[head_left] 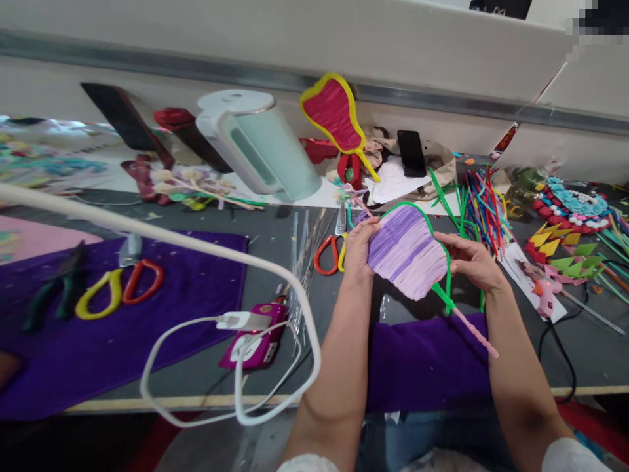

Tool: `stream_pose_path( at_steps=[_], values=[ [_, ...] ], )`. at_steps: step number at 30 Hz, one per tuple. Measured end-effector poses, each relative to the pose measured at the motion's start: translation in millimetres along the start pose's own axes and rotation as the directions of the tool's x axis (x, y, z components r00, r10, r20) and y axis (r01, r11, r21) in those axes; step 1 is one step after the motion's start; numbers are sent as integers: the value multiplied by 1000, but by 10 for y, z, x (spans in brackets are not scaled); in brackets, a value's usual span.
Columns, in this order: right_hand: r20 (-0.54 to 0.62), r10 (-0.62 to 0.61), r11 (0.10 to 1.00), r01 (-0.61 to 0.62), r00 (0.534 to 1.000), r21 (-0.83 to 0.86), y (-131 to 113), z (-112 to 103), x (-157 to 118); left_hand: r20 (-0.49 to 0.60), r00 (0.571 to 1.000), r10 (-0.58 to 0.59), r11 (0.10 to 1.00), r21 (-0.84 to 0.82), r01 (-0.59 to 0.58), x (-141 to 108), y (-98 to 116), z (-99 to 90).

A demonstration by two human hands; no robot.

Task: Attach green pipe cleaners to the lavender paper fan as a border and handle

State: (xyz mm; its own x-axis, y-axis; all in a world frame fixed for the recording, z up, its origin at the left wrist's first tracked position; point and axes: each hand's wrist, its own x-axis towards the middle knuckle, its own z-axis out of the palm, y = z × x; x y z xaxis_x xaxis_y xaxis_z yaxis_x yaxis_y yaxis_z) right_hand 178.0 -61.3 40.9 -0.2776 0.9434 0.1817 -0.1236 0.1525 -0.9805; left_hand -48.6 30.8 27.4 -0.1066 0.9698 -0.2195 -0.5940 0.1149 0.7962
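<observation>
- One purple fan [407,252] is held above the desk [270,265]: left hand [362,241] closed on its left edge, right hand [476,259] half-curled, fingertips gripping the green edging [448,278].
- Edging lines top and right; lower left looks bare, so perhaps half done; handle [474,333] mostly pink.
- One yellow-edged fan [334,115], two scissors [142,283], one phone [411,154].

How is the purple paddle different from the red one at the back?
The purple paddle has light and dark stripes; the red paddle looks mostly one colour. The purple paddle's edging is green, the red paddle's yellow. The purple paddle is held; the red paddle isn't. Both have thin handles.
</observation>
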Motion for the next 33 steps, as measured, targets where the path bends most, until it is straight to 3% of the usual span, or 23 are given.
stream_pose_path(
  at_steps=[11,33],
  values=[
    [15,-72,997,72,997,-10,-31,56,12,8,999,-35,999,-11,35,-8,-48,28],
    [36,-78,983,83,996,-162,-73,96,4,-6,1000,-11,1000,-5,11,10,-72,-7]
  ],
)
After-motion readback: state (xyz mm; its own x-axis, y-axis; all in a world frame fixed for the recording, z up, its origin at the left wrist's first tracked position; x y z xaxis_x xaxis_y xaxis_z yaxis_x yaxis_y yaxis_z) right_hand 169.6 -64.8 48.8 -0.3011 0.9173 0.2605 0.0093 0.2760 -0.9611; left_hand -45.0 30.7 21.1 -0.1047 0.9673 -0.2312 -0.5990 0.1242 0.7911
